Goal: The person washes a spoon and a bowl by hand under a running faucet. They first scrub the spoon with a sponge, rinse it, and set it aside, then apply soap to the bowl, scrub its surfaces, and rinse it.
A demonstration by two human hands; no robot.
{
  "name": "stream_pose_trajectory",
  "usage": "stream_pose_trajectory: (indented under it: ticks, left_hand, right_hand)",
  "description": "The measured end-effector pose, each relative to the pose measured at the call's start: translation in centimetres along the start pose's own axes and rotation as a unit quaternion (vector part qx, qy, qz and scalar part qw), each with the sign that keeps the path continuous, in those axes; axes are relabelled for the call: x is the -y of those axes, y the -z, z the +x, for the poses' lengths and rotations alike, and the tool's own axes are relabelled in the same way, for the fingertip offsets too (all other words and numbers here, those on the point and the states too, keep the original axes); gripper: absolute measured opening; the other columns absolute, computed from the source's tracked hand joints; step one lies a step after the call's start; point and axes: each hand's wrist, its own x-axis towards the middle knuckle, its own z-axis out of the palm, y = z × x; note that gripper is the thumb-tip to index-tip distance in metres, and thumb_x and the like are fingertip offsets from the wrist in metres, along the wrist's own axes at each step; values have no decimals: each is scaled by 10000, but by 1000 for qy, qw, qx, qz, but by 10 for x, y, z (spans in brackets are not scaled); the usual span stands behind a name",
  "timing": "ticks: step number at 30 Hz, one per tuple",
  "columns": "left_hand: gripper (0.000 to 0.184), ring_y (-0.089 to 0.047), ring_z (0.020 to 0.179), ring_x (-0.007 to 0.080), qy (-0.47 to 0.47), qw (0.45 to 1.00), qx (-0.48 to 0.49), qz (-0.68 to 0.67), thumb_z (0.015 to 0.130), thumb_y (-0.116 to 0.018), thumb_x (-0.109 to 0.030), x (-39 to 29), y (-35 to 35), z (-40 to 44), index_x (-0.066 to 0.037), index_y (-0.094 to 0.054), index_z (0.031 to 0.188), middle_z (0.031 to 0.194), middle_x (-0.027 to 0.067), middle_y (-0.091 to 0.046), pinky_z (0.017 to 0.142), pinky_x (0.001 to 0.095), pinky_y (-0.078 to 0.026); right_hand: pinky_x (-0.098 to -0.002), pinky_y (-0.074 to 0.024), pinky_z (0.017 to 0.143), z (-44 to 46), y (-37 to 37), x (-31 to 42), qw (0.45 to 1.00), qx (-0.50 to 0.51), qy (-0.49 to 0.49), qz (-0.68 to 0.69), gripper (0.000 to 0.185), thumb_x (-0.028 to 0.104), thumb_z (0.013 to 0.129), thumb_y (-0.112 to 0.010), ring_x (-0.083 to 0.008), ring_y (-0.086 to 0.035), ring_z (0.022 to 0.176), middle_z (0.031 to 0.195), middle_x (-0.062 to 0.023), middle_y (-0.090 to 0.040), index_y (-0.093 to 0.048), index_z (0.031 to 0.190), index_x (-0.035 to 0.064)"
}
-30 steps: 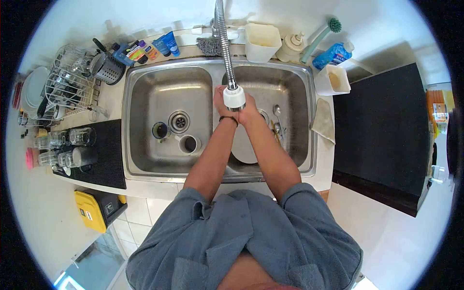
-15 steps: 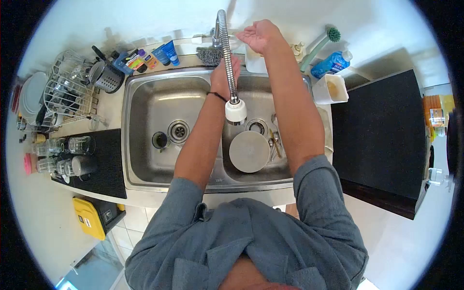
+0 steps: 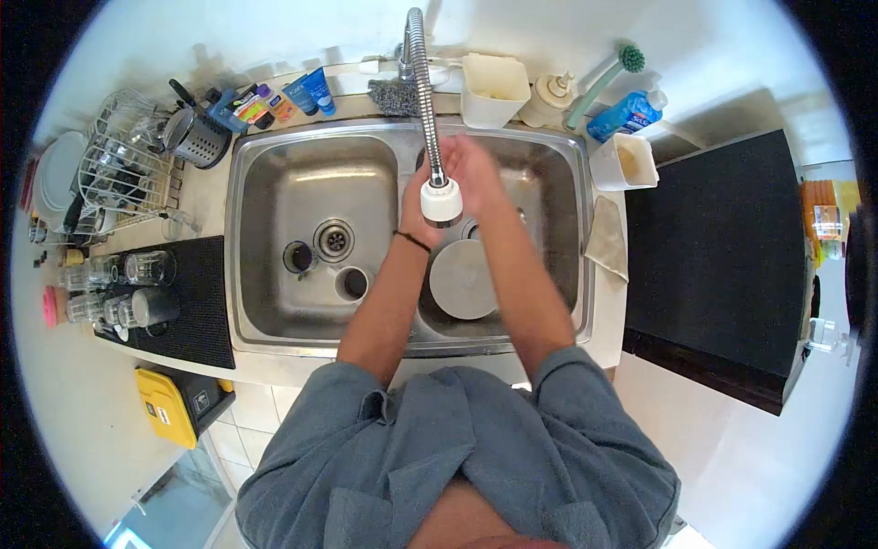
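My left hand is raised over the double sink's divider, a black band on its wrist. The tap's spray head and flexible hose hide part of it. My right hand, slightly blurred, is close beside it with fingers stretched out. Both hands look open and I see nothing held in them; whether they touch is unclear. Below them, a round grey plate-like disc lies in the right basin. A dark glass and a pale cup are in the left basin.
A white container, a soap pump, a green brush and a blue bottle line the back right. A steel scourer sits by the tap. At left are a dish rack and glasses on a black mat.
My right hand has come down from behind the tap to beside my left hand. My left hand has lowered towards me. The pale cup, formerly behind my left forearm, now shows.
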Motion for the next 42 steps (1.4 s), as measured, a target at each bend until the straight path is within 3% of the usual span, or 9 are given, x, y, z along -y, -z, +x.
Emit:
stream_pose_trajectory:
  ticks: [1, 4, 5, 9, 12, 15, 18, 19, 42]
  left_hand:
    - [411, -558, 1110, 183, -1, 1000, 28, -8, 999, -370, -344, 3, 45, 5, -70, -502, 1276, 1191, 71, -604, 956, 320, -439]
    - [408, -578, 1061, 172, -61, 990, -115, 61, 1005, -344, -361, 9, 24, -18, -70, -550, 1203, 1145, 55, -621, 937, 307, -445]
    - [409, -599, 971, 161, -89, 979, -161, 89, 1003, -344, -378, 12, 18, -22, -72, -601, 1087, 1057, 45, -638, 869, 314, -471]
    - [456, -590, 863, 155, -142, 919, -243, 276, 988, -368, -423, 8, 28, -29, -45, -623, 993, 945, 59, -628, 775, 314, -477]
    - [430, -580, 856, 146, -197, 851, -219, 436, 994, -378, -387, 12, 20, -35, -31, -619, 1003, 949, 57, -628, 768, 292, -468]
    - [402, -577, 860, 149, -205, 892, -193, 353, 1001, -385, -349, 17, 38, -26, -22, -618, 1025, 954, 58, -626, 765, 295, -462]
    - [385, -578, 873, 149, -217, 843, -213, 444, 1006, -392, -328, 16, 40, -28, -15, -611, 1052, 962, 54, -623, 773, 301, -463]
    - [400, -577, 876, 140, -193, 884, -204, 373, 1008, -388, -339, 18, 27, -35, -9, -609, 1059, 972, 47, -622, 771, 296, -465]
    - [416, -558, 824, 126, -221, 852, -188, 436, 1016, -362, -332, 12, 25, -34, -2, -611, 976, 932, 50, -619, 736, 293, -462]
  right_hand:
    - [-353, -517, 769, -6, 9, -21, 999, -4, -10, 30, 329, 282, 992, -396, -206, -638, 840, 946, -88, -666, -588, 1057, 24]
    - [-319, -516, 784, -35, -2, -56, 986, -111, 45, 114, 263, 223, 972, -450, -190, -637, 848, 930, -81, -662, -600, 1053, 23]
    - [-313, -523, 753, -42, 1, -65, 983, -77, 75, 148, 202, 163, 928, -524, -185, -639, 841, 934, -84, -651, -606, 1036, 13]
    - [-308, -504, 760, -50, 2, -77, 993, -80, 60, 55, 280, 250, 982, -474, -152, -618, 845, 970, -49, -638, -609, 1059, 17]
    - [-313, -499, 778, -55, -4, -74, 991, -102, 76, 48, 304, 261, 981, -476, -160, -612, 871, 998, -64, -633, -603, 1077, 2]
    - [-319, -494, 788, -57, -6, -75, 985, -135, 93, 59, 321, 262, 980, -477, -176, -606, 897, 1018, -78, -627, -603, 1082, -15]
    - [-325, -490, 794, -58, -1, -79, 986, -121, 101, 50, 335, 263, 982, -473, -188, -602, 914, 1032, -87, -621, -592, 1106, -23]
    - [-325, -490, 787, -58, -1, -80, 986, -119, 101, 50, 334, 261, 981, -472, -186, -602, 908, 1024, -85, -622, -589, 1112, -24]
    - [-327, -490, 702, -63, -9, -78, 987, -112, 97, 57, 263, 228, 970, -459, -168, -604, 794, 896, -72, -625, -602, 969, 7]
